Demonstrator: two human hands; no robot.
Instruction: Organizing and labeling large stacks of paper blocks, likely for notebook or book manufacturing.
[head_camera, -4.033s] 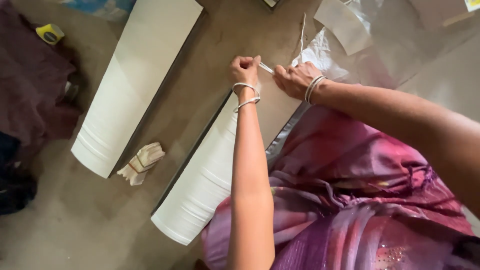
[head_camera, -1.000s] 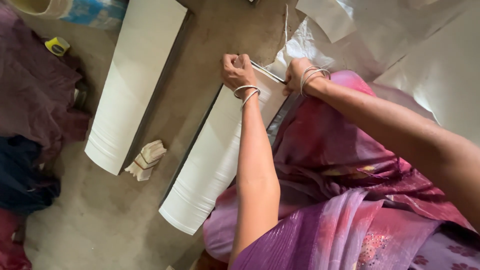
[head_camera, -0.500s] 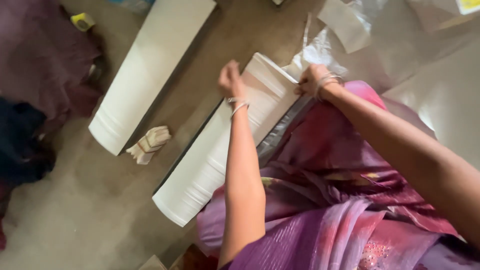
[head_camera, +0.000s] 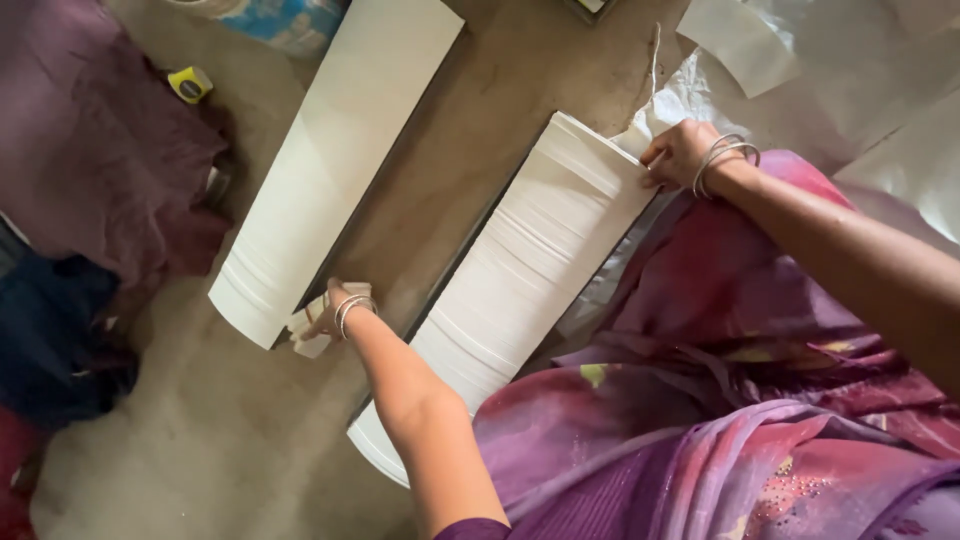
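Left hand is down at eight o'clock, fingers curled onto a small pale bundle on the concrete floor, just beside the near end of the far white stack. Right hand sits up at one o'clock, fingers pinched closed on the top corner of the near white stack, which runs diagonally through the centre. Clear plastic sheeting lies at two o'clock; dark cloth heaps at nine o'clock.
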